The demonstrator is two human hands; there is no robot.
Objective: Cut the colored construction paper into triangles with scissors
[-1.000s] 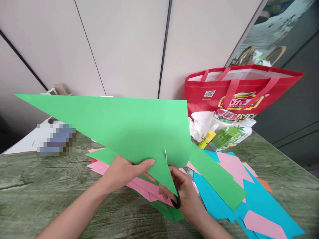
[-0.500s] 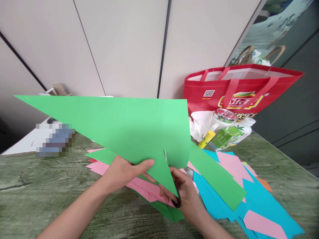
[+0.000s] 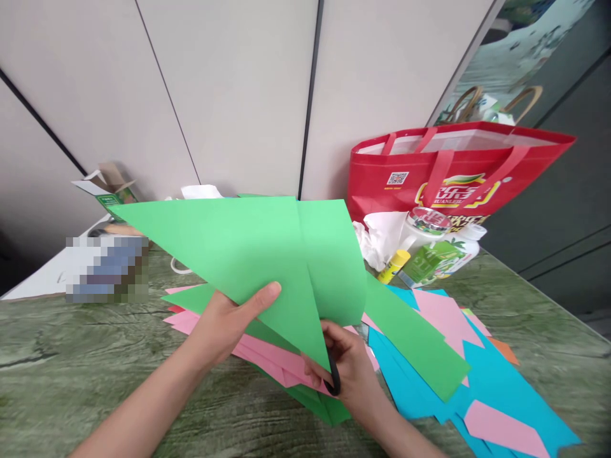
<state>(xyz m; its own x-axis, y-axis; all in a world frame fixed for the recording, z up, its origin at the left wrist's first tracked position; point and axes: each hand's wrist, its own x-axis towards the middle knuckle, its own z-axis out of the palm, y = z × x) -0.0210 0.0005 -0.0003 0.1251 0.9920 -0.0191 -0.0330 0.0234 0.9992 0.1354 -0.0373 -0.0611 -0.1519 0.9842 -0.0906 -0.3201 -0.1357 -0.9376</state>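
A large sheet of green paper [image 3: 238, 242] is held up in front of me, with a slit running up from its lower right edge. My left hand [image 3: 229, 324] pinches the sheet's lower edge, thumb on the near face. Wrapped round the dark handle of a pair of scissors [image 3: 335, 375] is my right hand [image 3: 351, 362]; the blades are hidden by the paper. Below the sheet lies a pile of pink paper pieces [image 3: 267, 356] and green paper pieces [image 3: 319, 407] on the table.
Blue paper [image 3: 506, 388], pink cutouts [image 3: 506, 427] and a green strip [image 3: 420, 343] lie to the right. Behind them stand a yellow glue stick [image 3: 394, 266], a lidded jar [image 3: 424, 229], crumpled tissue [image 3: 379, 235] and a red bag [image 3: 382, 172]. An opened box [image 3: 112, 191] is at back left.
The slit in the green paper has grown longer, running farther up the sheet. The sheet's left tip has shifted right and bent lower, baring the box behind. My left hand has moved slightly left.
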